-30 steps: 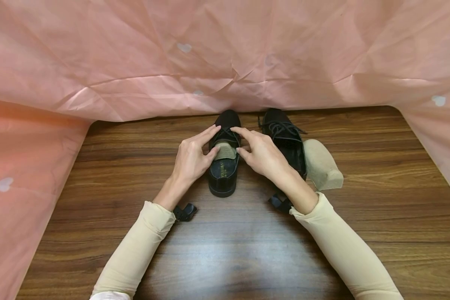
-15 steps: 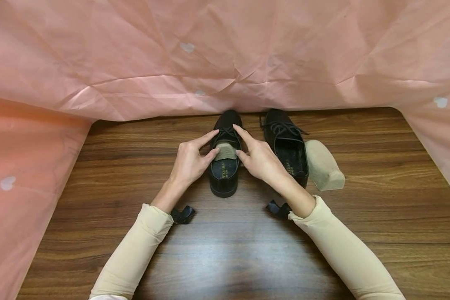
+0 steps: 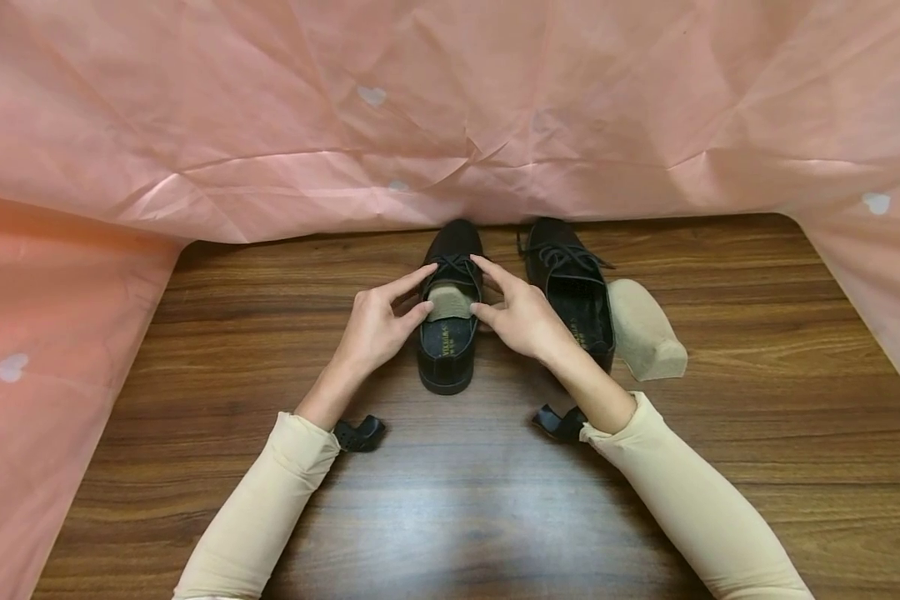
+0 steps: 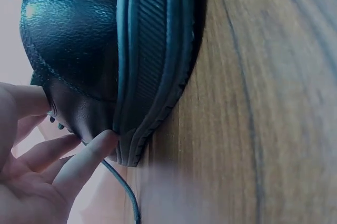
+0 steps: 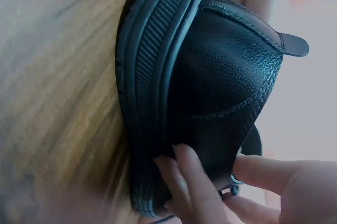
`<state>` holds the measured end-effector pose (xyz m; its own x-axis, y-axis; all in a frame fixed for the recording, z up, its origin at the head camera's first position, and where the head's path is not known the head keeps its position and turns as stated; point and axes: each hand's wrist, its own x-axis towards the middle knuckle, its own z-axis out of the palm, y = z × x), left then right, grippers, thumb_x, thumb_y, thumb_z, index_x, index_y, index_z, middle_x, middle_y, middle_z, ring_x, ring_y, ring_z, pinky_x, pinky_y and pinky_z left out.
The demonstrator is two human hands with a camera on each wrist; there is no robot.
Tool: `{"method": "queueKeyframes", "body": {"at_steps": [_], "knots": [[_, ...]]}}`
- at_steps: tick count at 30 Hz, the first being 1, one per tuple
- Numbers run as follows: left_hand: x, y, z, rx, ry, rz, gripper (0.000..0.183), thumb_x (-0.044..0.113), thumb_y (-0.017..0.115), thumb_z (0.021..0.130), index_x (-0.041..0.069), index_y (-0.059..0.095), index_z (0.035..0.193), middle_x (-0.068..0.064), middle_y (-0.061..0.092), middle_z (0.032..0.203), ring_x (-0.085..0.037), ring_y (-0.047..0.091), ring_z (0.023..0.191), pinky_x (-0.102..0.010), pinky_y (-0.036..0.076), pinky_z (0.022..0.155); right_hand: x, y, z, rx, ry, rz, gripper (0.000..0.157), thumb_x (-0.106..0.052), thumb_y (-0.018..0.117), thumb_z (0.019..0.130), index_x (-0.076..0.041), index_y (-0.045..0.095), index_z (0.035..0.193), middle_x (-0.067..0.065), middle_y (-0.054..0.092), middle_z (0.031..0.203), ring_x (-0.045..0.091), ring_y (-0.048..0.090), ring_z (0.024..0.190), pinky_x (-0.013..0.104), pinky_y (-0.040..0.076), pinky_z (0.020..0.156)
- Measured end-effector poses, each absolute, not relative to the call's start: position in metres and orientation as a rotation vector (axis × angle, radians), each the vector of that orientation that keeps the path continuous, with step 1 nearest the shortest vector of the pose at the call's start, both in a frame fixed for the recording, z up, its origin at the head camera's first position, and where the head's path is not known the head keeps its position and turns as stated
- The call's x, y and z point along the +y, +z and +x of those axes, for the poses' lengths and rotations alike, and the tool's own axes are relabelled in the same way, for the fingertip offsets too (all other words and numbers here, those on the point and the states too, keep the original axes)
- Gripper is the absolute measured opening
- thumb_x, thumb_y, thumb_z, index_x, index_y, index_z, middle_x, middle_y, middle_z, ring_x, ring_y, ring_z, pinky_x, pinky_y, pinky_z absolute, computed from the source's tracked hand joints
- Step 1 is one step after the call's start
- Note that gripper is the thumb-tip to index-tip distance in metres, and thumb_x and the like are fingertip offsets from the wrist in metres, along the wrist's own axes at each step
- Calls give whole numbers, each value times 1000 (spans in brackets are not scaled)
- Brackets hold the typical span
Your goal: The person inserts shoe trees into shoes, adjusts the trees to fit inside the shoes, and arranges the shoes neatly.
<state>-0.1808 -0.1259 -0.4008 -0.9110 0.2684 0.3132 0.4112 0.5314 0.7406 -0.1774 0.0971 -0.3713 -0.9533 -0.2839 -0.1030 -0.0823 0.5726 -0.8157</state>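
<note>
A black lace-up shoe (image 3: 447,354) stands with its toe by the pink cloth. A tan moulded shoe insert (image 3: 451,302) sits in its opening, its front part hidden under the laces. My left hand (image 3: 375,323) holds the shoe's left side, thumb at the opening's rim beside the insert and fingers along the upper. On the other side, my right hand (image 3: 523,319) grips in the same way; the right wrist view shows its fingers (image 5: 192,179) bent against the leather near the sole. The second black shoe (image 3: 558,250), laces tied, stands to the right, partly behind my right hand.
Another tan moulded insert (image 3: 645,329) lies right of the second shoe. Pink cloth (image 3: 450,108) with pale hearts rises behind and at both sides of the wood-grain table (image 3: 450,500). Black wrist-worn devices (image 3: 362,433) hang below each wrist.
Both hands have shifted slightly around the shoe's opening, the left one a little outward and toward the body. The right fingertips have moved slightly right. The shoes and loose insert stay put.
</note>
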Motion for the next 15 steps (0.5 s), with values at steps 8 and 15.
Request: {"method": "queueKeyframes", "body": {"at_steps": [8,15], "knots": [[-125,-402,-180,-2563,-1512,-554,49,3,71,91,21,64,136,-12,63,131,-24,62,119,-37,52,96,97,-377,-179,2324,-1662,-180,65,-2,65,94,-23,43,152,15,49,147,26,69,102,32,59,79],[-129,-401,-174,-2565,-1577,-500,53,1,74,86,23,65,134,-10,64,130,-23,62,118,-39,55,92,95,-379,-177,2272,-1698,-187,65,-2,66,94,-24,43,152,13,47,149,27,68,107,34,59,81]]}}
